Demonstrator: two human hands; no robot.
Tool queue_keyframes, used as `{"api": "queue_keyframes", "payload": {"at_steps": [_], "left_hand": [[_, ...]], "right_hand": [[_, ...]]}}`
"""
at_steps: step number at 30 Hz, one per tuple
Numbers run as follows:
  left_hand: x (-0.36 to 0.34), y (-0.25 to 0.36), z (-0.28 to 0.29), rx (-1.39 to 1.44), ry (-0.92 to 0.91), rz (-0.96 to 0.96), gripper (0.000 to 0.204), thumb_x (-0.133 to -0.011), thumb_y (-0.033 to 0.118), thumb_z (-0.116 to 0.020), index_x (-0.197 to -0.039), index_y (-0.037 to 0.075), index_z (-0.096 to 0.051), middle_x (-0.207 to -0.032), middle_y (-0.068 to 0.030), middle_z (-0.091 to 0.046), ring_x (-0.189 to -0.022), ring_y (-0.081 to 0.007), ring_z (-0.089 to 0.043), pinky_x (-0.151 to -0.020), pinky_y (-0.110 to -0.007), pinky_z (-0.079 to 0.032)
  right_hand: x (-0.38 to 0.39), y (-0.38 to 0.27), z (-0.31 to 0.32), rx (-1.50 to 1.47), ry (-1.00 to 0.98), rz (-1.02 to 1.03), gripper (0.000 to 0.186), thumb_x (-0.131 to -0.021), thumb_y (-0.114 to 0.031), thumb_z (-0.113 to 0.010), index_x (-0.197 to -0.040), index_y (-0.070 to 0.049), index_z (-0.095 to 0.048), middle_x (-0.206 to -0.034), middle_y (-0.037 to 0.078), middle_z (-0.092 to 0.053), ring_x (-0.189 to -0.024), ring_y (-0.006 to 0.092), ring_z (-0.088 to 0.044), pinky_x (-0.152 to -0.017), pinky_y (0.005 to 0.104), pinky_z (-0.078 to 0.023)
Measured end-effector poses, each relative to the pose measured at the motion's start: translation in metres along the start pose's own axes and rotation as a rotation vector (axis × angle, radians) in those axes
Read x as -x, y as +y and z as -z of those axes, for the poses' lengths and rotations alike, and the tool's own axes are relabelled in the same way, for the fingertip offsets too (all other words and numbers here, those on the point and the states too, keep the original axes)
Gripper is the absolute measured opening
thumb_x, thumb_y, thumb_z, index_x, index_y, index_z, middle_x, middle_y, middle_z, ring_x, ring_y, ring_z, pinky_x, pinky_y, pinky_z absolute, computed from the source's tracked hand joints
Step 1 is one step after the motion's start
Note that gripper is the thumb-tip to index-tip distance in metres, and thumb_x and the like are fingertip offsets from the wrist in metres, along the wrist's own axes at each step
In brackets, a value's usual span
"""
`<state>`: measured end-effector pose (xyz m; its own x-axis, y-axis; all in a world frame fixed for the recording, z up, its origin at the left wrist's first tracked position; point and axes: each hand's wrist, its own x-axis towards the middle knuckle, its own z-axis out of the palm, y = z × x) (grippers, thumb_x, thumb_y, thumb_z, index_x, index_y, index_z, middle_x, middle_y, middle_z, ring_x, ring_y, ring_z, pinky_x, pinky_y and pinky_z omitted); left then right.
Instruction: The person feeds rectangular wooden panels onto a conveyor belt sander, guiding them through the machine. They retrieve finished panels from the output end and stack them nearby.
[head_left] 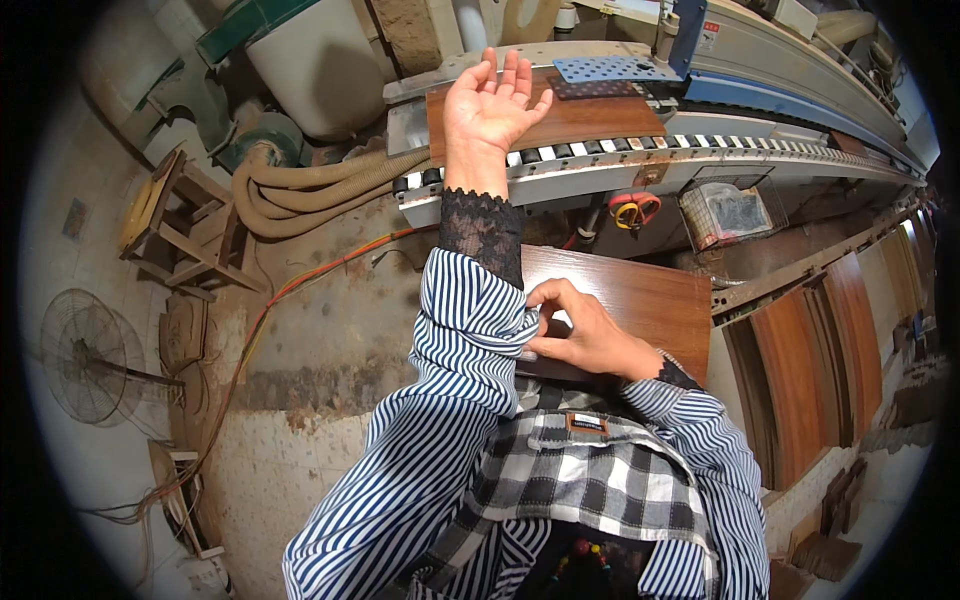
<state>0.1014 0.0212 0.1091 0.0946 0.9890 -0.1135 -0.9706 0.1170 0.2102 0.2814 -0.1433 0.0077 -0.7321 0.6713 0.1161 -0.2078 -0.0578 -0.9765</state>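
My left arm stretches forward with the palm up, and my left hand [490,108] is open with its fingers spread, holding nothing. Behind it lies a brown wood-grain board [590,120] on the machine's roller track. My right hand [590,335] pinches the rolled, blue-and-white striped sleeve [475,310] of my left arm. Black lace cuff [482,232] shows between that sleeve and my left wrist. Beneath my right hand, another glossy brown board [640,300] lies flat in front of me.
The long machine [800,90] with its roller track [600,150] crosses ahead. Red-and-yellow scissors [634,210] hang below it, beside a wire basket [730,212]. Boards [800,370] stand stacked at right. Thick hoses [310,190], a wooden stool [195,225], a fan [90,345] and an orange cable [290,285] are at left.
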Motion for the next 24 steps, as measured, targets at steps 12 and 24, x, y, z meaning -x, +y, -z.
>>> {"api": "queue_keyframes", "payload": {"at_steps": [12,24], "left_hand": [[-0.027,-0.009,0.038,0.165,0.139,0.005,0.022,-0.093,0.022,-0.049,-0.112,0.022,-0.06,-0.115,0.0035,-0.058,-0.109,-0.016,-0.053,-0.104,-0.053,-0.03],[-0.028,0.013,0.011,0.154,0.107,-0.108,0.016,-0.094,0.018,-0.048,-0.105,0.019,-0.059,-0.109,0.0011,-0.06,-0.105,-0.0175,-0.055,-0.103,-0.052,-0.032]], "right_hand": [[-0.045,0.011,-0.003,0.819,0.59,0.936,0.029,-0.06,0.003,-0.069,-0.074,-0.005,-0.044,-0.068,0.012,-0.052,-0.061,0.0295,-0.055,-0.054,0.0368,-0.045],[-0.003,0.022,-0.025,0.603,0.511,0.508,0.026,-0.078,-0.001,-0.066,-0.1,-0.001,-0.052,-0.093,0.013,-0.057,-0.083,0.0248,-0.059,-0.076,0.0328,-0.048]]}}
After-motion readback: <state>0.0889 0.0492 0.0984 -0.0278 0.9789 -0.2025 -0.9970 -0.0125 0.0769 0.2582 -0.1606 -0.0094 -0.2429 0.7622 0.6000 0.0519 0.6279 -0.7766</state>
